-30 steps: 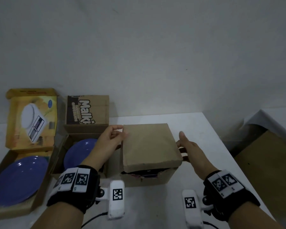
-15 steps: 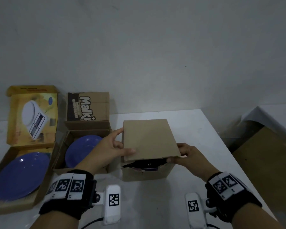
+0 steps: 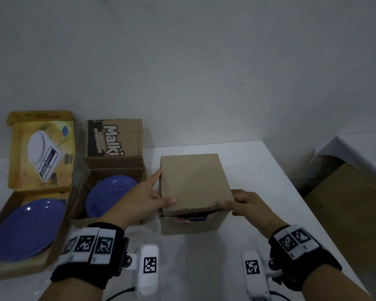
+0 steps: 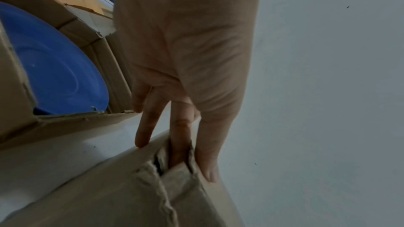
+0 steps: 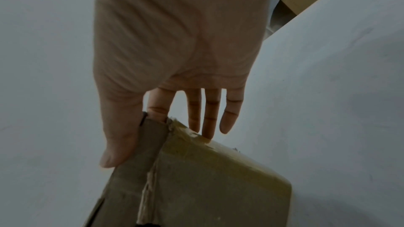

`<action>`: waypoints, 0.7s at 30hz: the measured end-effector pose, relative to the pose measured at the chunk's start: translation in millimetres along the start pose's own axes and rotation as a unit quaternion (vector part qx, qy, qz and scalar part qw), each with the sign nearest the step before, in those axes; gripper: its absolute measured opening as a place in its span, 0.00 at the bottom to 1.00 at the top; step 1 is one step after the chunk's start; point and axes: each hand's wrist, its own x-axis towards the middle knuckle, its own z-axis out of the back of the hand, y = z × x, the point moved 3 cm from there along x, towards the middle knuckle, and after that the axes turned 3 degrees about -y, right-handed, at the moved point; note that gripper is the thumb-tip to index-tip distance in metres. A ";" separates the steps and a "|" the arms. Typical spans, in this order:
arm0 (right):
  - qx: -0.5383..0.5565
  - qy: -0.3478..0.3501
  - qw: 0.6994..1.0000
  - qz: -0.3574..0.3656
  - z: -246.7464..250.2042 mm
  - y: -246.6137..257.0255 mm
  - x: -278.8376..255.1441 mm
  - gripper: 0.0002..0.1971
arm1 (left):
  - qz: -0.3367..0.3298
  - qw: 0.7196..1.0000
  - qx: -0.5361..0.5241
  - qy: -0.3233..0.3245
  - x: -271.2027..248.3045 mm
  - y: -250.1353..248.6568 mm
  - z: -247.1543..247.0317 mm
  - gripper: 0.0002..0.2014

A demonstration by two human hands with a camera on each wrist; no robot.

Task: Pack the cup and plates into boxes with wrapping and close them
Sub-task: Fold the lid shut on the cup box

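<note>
A small brown cardboard box stands mid-table with its top flap lowered, leaving a narrow gap at the near edge where something dark shows; the cup is not visible. My left hand pinches the flap's near left corner, thumb on top and a finger tucked under. My right hand pinches the near right corner of the box, thumb on top and index finger beneath. A small blue plate lies in the open printed box. A large blue plate lies in the open yellow-lidded box.
Both open boxes stand left of the small box with their lids upright against the wall. The white table's right edge runs close to my right hand. Beyond it, lower down, lies a brown board.
Both hands slid from the box's sides to the near corners of the flap and took hold of it. The flap sits lower over the box.
</note>
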 end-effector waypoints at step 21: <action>-0.178 -0.206 0.960 0.066 3.5 -5.5 1.5 0.18 | -0.031 0.987 0.087 -0.133 39.8 0.2 -37.6 0.41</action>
